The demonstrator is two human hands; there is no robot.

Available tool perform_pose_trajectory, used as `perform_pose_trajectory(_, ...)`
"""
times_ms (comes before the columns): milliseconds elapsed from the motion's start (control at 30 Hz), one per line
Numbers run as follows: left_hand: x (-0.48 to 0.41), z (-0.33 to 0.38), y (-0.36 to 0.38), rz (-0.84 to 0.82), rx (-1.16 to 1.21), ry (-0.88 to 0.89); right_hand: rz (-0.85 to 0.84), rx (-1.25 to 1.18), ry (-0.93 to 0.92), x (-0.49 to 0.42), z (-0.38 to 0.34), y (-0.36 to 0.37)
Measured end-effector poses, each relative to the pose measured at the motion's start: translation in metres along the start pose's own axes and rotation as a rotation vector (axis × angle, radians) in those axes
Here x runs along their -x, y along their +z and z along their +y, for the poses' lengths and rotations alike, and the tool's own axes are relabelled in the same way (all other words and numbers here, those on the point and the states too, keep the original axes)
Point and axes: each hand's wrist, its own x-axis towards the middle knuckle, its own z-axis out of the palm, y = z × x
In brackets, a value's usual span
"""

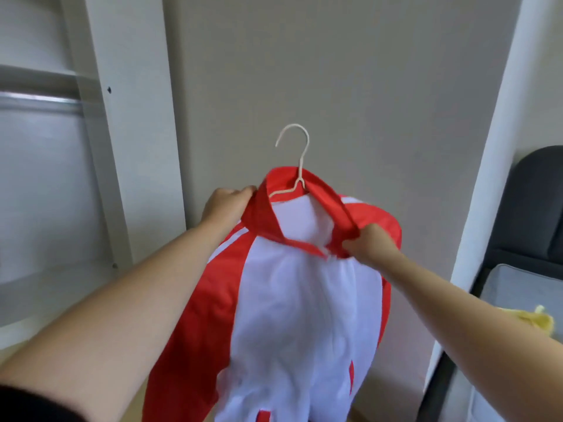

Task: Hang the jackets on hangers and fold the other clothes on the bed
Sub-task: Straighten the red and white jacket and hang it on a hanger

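Fingers (248, 190) of the left hand (227, 205) are curled round the jacket (304, 300) at the collar's left side, w/ the right hand (370, 243) pinching the collar front, so the jacket hangs in mid-air, neck spread wide. Prob. this holds the hanger (300, 159) seated inside, hook free above the collar, ready for the rail (39, 100) at left.

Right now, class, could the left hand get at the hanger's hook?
Probably yes: the hook stands bare above the red collar, close to the left hand, which must first release the collar.
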Motion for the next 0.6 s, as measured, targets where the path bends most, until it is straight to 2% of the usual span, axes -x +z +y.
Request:
perform_pose_trajectory(67,0.004,-0.003,0.007,-0.066,-0.053,0.007,-0.279,0.122,-0.068,0.012,0.001,0.003)
perform_pose_trajectory(100,0.006,-0.006,0.010,-0.100,-0.081,0.011,-0.333,0.109,-0.126,0.014,0.001,0.000)
perform_pose_trajectory(133,0.008,-0.009,0.012,-0.130,-0.104,0.018,-0.316,0.052,-0.175,0.014,0.001,-0.006)
perform_pose_trajectory(167,0.009,-0.011,0.015,-0.152,-0.121,0.026,-0.217,-0.050,-0.206,0.012,0.003,-0.012)
perform_pose_trajectory(233,0.012,-0.014,0.023,-0.179,-0.143,0.044,0.158,-0.168,-0.260,0.005,0.014,-0.024)
perform_pose_trajectory(267,0.014,-0.014,0.027,-0.190,-0.152,0.059,0.271,-0.159,-0.279,0.001,0.019,-0.028)
perform_pose_trajectory(300,0.016,-0.013,0.033,-0.202,-0.158,0.077,0.269,-0.122,-0.283,-0.003,0.024,-0.030)
perform_pose_trajectory(400,0.020,-0.007,0.049,-0.251,-0.147,0.127,-0.078,-0.091,-0.180,-0.010,0.039,-0.026)
perform_pose_trajectory(433,0.022,-0.003,0.053,-0.266,-0.135,0.144,-0.141,-0.076,-0.158,-0.010,0.042,-0.023)
perform_pose_trajectory(500,0.024,0.001,0.062,-0.304,-0.122,0.178,-0.103,-0.037,-0.152,-0.009,0.044,-0.020)
perform_pose_trajectory(600,0.026,0.012,0.073,-0.356,-0.084,0.234,0.150,-0.094,-0.146,-0.009,0.045,-0.032)
